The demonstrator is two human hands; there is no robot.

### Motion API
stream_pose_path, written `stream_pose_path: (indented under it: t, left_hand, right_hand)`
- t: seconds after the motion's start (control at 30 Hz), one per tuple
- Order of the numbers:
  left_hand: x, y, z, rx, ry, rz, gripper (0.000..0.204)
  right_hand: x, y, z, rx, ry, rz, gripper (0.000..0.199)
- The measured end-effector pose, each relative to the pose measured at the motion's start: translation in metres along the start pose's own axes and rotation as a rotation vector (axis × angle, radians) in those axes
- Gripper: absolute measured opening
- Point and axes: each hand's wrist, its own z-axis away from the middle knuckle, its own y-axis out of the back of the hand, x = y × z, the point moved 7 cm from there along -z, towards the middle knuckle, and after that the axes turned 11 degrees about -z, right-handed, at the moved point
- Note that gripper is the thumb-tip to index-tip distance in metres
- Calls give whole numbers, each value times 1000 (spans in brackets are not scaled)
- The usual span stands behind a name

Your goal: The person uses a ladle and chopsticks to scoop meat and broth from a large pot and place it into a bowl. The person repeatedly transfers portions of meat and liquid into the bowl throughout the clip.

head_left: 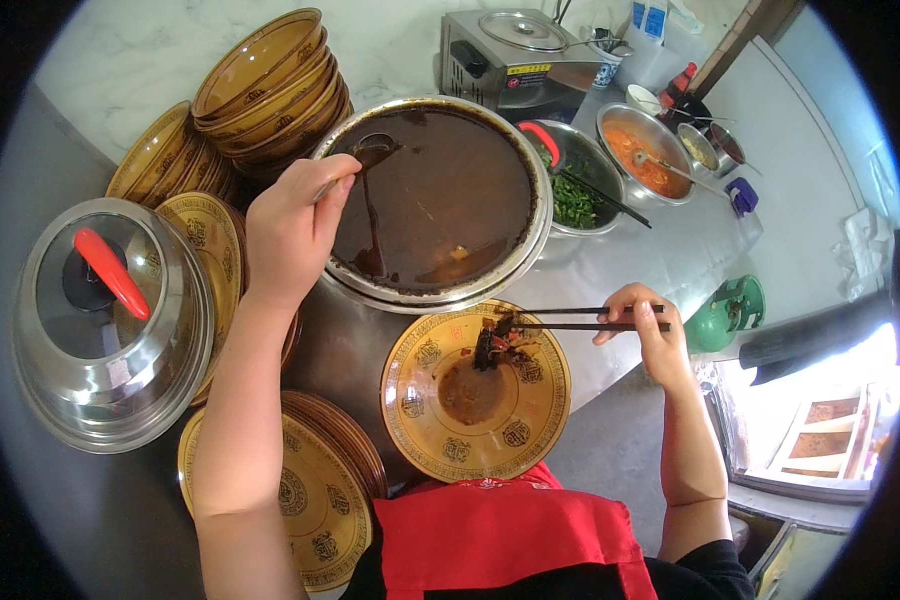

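Observation:
My left hand [305, 215] is closed round the handle of a ladle [375, 146], whose bowl rests at the surface of dark brown broth in a large round steel pot [543, 215]. Thin dark liquid trails down below the ladle. In my right hand [642, 325] is a pair of dark chopsticks [570, 318], their tips at a clump of dark food [495, 345] on a patterned yellow plate [420, 440]. A small pool of brown sauce lies in the middle of that plate, which sits right before me at the table's edge.
Stacked brown bowls [260, 75] and yellow plates [320, 490] stand at the left, beside a glass lid with a red handle [110, 270]. Right of the pot are bowls of chopped greens [575, 205] and orange food [635, 130]. A steel warmer [520, 75] stands behind; a green gas cylinder [725, 315] is lower right.

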Motion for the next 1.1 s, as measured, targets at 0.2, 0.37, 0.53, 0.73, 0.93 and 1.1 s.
stream_pose_path:
  t: [0.2, 0.37, 0.53, 0.73, 0.93, 1.1]
  left_hand:
    - [0, -22, 0, 67, -70, -90, 10]
    - [-2, -43, 1, 100, -38, -107, 9]
    - [-17, -70, 4, 37, 174, -76, 7]
    - [-7, -87, 2, -56, 252, 152, 9]
    - [2, -92, 2, -164, 211, 347, 8]
    - [-7, -91, 12, -255, 303, 604, 8]
  right_hand:
    - [-10, 14, -2, 64, 70, -51, 50]
    - [-15, 19, 0, 71, 115, -96, 51]
    - [-15, 18, 4, 69, 116, -97, 53]
    - [-22, 21, 10, 80, 137, -125, 55]
    - [-31, 28, 16, 115, 182, -198, 55]
    - [-44, 36, 19, 151, 226, -249, 55]
